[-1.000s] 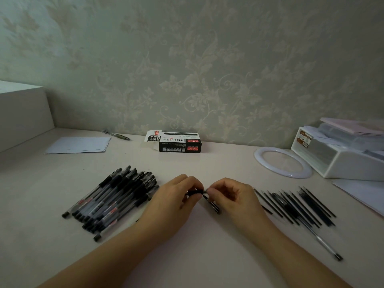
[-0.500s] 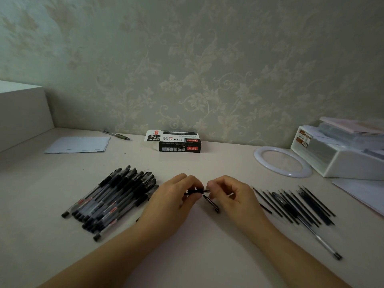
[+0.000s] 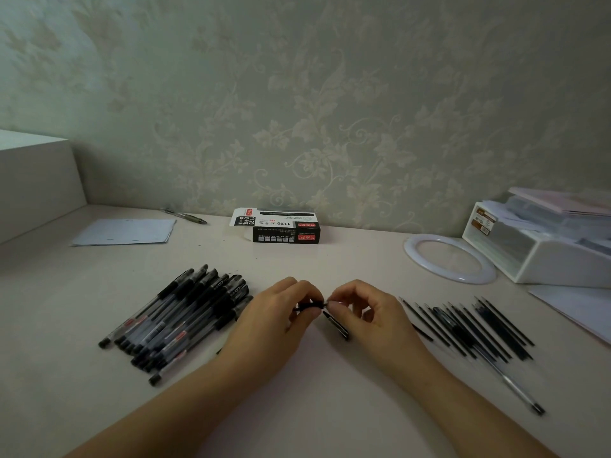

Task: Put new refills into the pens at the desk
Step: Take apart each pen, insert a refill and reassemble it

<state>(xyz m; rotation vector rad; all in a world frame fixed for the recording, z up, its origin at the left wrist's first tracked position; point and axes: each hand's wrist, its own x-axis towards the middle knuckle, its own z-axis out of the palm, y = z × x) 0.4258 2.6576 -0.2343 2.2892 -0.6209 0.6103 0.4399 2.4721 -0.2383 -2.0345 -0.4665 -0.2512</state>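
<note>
The pen (image 3: 309,305) you are working on sits between your two hands at the middle of the desk (image 3: 314,391), held just above the surface. Your left hand (image 3: 277,320) curls its fingers and thumb round the black grip end, while your right hand (image 3: 367,312) pinches something thin at the pen's tip between thumb and forefinger; it is probably the refill's point or the nib cone, but it is too small and dark to tell which. A black cap (image 3: 337,325) lies slanted just under your right thumb, and whether it rests on the desk or hangs from your fingers is not clear.

Compared with a second ago, very little has changed: your hands have stayed in the same spot, and the gap between your fingertips has narrowed slightly, so the two grips now nearly meet.

To your left the pile of pens (image 3: 180,320) lies fanned beside your left wrist. To your right the loose refills (image 3: 469,328) lie in a row, with one clear pen (image 3: 510,386) stretched across their near end. Against the wall stand the pen box (image 3: 281,228), a sheet of paper (image 3: 127,231), a white ring (image 3: 449,259) and a white organiser (image 3: 545,246).
</note>
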